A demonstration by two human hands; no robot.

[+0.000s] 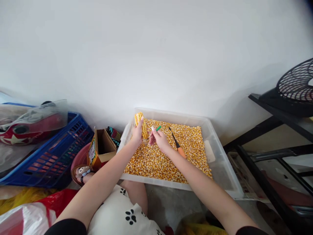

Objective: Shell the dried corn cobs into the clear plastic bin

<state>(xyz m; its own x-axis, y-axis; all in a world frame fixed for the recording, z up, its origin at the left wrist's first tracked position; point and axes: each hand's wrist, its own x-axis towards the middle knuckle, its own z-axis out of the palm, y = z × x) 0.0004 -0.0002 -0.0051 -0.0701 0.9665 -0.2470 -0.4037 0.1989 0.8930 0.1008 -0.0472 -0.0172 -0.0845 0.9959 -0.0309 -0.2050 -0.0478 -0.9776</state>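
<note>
My left hand (137, 132) is closed around a corn cob (144, 129) with yellow kernels, tilted upright over the left part of a clear plastic bin (221, 160). Just to the right, my right hand (158, 138) is wrapped round a small tool with a green handle (158, 128); its working end is hidden by the fingers. Loose corn kernels (156, 164) fill much of the bin beneath both hands. A tool with an orange handle (181, 152) and a thin dark shaft lies on the kernels, right of my right hand.
Left of the bin stand an open cardboard box (105, 147) and a blue plastic basket (66, 153) holding a red toy car (26, 130). At right, a black fan (297, 81) rests on a black metal frame (264, 133). A white wall (156, 58) rises behind the bin.
</note>
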